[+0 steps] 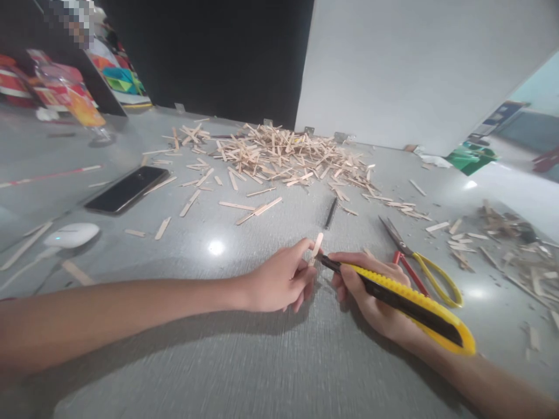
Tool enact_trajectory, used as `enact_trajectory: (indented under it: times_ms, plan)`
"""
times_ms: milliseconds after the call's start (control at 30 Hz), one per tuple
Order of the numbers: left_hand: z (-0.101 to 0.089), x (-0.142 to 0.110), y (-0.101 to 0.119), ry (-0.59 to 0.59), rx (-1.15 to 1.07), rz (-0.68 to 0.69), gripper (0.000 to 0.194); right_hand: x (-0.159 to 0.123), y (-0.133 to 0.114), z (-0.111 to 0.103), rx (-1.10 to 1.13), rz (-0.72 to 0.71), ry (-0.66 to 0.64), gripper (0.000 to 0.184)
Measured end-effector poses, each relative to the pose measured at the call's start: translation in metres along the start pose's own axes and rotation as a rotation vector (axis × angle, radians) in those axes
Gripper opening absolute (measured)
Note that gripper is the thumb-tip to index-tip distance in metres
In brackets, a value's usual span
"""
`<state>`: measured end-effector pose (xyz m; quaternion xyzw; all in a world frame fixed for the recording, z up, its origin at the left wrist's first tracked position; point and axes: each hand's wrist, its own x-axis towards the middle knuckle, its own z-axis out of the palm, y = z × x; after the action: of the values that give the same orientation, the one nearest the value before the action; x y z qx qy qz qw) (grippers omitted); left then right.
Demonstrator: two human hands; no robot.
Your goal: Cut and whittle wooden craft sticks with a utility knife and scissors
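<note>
Between the thumb and fingers of my left hand is a short wooden craft stick, its rounded end pointing up and away. My right hand is wrapped round a yellow and black utility knife. The knife's tip lies against or very near the stick; whether it is cutting in I cannot tell. Both hands are close together above the grey table. Beyond them a large heap of wooden stick pieces is spread along the back.
Yellow-handled scissors and a red tool lie right of my right hand. A dark thin rod lies ahead. At left are a phone, a white earbud case and a bottle. Scraps litter the right.
</note>
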<state>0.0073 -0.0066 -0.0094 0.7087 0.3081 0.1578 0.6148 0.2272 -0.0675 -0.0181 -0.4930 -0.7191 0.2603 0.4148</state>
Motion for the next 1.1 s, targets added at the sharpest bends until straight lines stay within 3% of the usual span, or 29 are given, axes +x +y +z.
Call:
enact_trajectory:
  times_ms: [333, 633, 1100]
  plan:
    - [-0.001, 0.0, 0.001, -0.013, 0.019, -0.017, 0.007, -0.002, 0.005, 0.001, -0.066, -0.042, 0.008, 0.016]
    - [0.0, -0.001, 0.002, -0.012, 0.036, 0.012, 0.007, 0.001, 0.003, 0.007, -0.127, -0.287, 0.047, 0.022]
    - [0.006, -0.003, -0.005, 0.056, 0.055, 0.054, 0.006, 0.005, -0.019, 0.014, -0.168, -0.165, 0.122, 0.018]
